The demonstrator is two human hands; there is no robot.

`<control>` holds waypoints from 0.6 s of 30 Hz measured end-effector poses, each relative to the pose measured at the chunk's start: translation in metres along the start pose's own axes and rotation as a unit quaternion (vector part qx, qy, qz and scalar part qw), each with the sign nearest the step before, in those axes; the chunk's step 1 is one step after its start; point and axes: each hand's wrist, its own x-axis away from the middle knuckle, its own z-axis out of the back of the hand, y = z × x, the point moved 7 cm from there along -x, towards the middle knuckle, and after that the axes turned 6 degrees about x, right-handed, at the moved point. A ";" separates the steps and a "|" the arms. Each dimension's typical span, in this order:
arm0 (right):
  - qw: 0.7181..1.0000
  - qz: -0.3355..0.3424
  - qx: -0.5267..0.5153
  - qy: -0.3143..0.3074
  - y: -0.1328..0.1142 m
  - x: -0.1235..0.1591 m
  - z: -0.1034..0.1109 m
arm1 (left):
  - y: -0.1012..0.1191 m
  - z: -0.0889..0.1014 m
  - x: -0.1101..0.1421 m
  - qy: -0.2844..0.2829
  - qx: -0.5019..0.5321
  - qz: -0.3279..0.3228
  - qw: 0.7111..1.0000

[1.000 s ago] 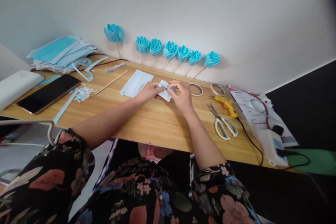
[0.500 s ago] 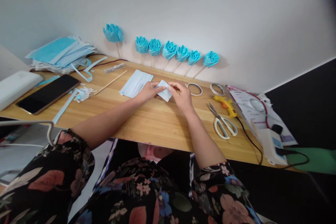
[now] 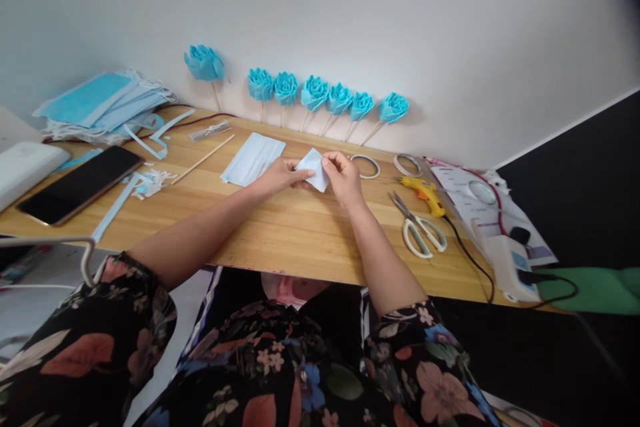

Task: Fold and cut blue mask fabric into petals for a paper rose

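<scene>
Between my two hands, just above the wooden table (image 3: 295,233), is a small pale blue square of mask fabric (image 3: 313,165), turned so a corner points up. My left hand (image 3: 284,175) pinches its left side, thumb across the front. At its right edge my right hand (image 3: 344,175) is closed, with thumb and fingertips on the fabric. Left of my left hand a pleated light blue face mask (image 3: 253,159) lies flat. Behind my hands, several blue fabric roses (image 3: 315,93) on thin sticks lean against the wall.
To the right are white-handled scissors (image 3: 417,227), a yellow glue gun (image 3: 424,193), two tape rolls (image 3: 365,167) and a white power strip (image 3: 513,268). On the left lie stacked masks (image 3: 95,100), a phone (image 3: 83,183), a wooden stick (image 3: 203,159) and fabric scraps (image 3: 149,182).
My right fingers have shifted up along the fabric's right edge, and its upper corner now shows more. The camera view has turned slightly to the right.
</scene>
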 end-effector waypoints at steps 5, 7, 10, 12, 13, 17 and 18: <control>0.999 0.024 0.030 -0.004 -0.006 0.001 0.001 | 0.008 0.003 0.001 0.029 0.027 -0.029 0.999; 0.999 0.028 0.046 -0.009 -0.009 0.002 0.001 | 0.010 0.003 0.002 0.031 0.051 -0.035 0.998; 0.999 0.012 0.035 -0.019 -0.007 0.002 -0.002 | 0.008 0.005 0.002 0.045 0.069 -0.034 0.996; 0.999 -0.011 -0.003 -0.036 -0.002 0.002 -0.006 | 0.006 0.009 0.001 0.067 0.074 -0.035 0.994; 0.998 -0.024 -0.030 -0.048 0.001 0.002 -0.008 | 0.005 0.012 0.001 0.080 0.081 -0.036 0.993; 0.988 -0.061 -0.120 -0.079 0.012 -0.001 -0.016 | 0.000 0.019 -0.002 0.103 0.144 -0.028 0.984; 0.987 -0.063 -0.125 -0.081 0.014 -0.001 -0.017 | 0.000 0.019 -0.002 0.099 0.164 -0.022 0.981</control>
